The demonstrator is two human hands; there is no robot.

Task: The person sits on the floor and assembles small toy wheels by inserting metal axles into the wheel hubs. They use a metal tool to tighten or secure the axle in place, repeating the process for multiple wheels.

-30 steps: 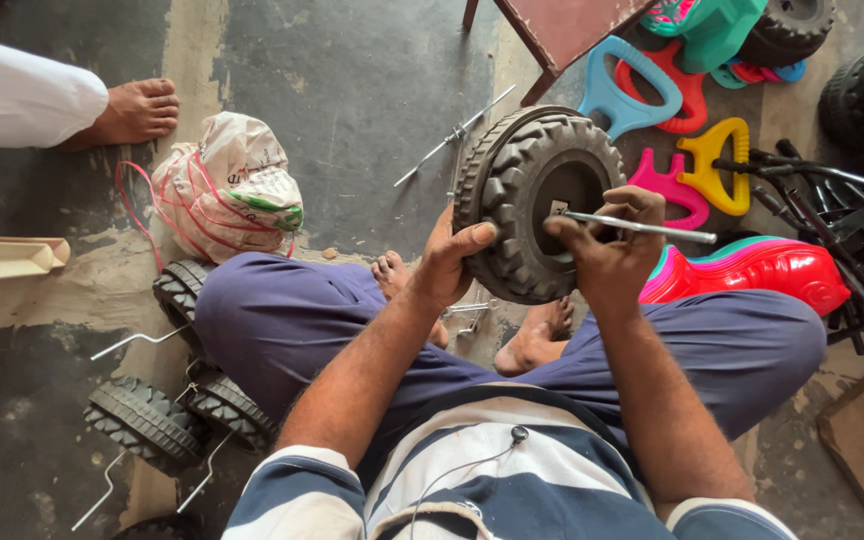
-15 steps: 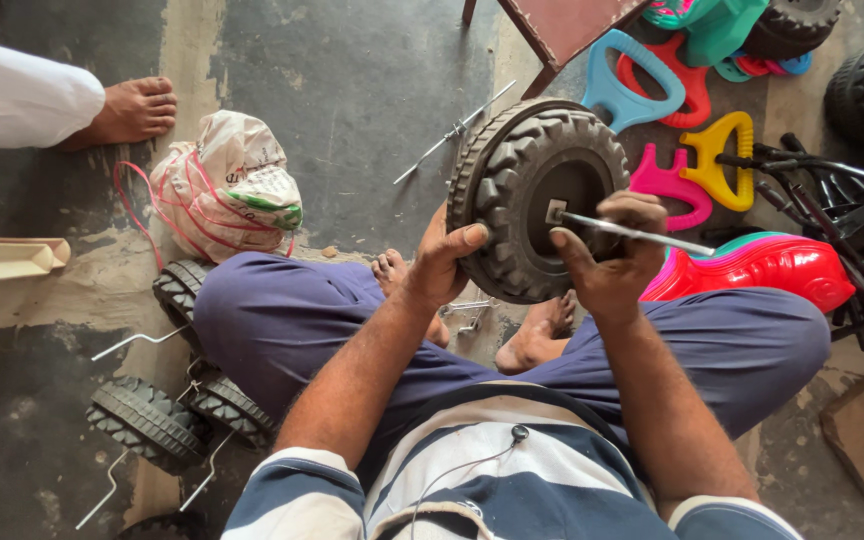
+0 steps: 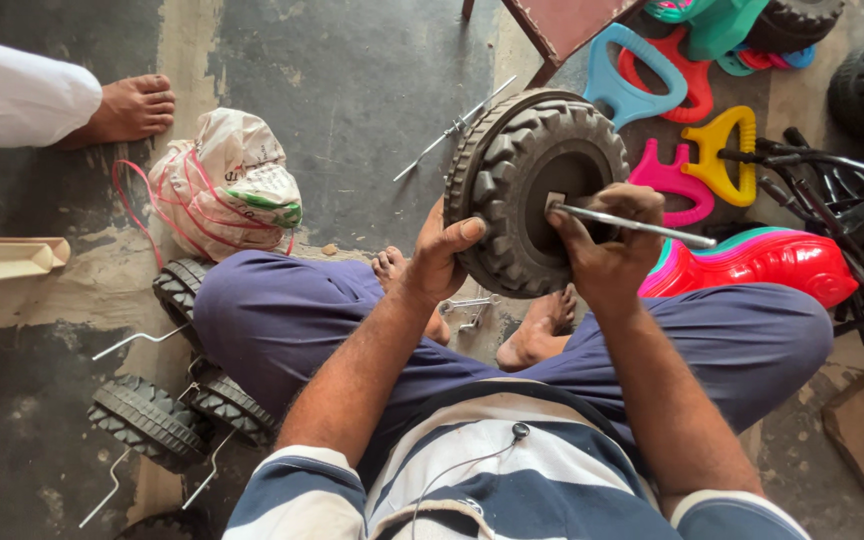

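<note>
Gripping the black plastic toy wheel [image 3: 537,195] is the left hand [image 3: 442,255]; the right hand [image 3: 607,240] is clasping a metal axle rod [image 3: 642,228] at its hub.

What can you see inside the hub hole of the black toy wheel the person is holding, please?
A metal rod runs into the hub of the wheel, gripped by the right hand. The left hand steadies the tread. That hand's fingers cover how deep the rod goes.

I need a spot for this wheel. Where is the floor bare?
Bare floor lies between the tied bag and the metal rod. Crowded: right, by the coloured plastic handles and black frame; left, by the spare wheels.
</note>
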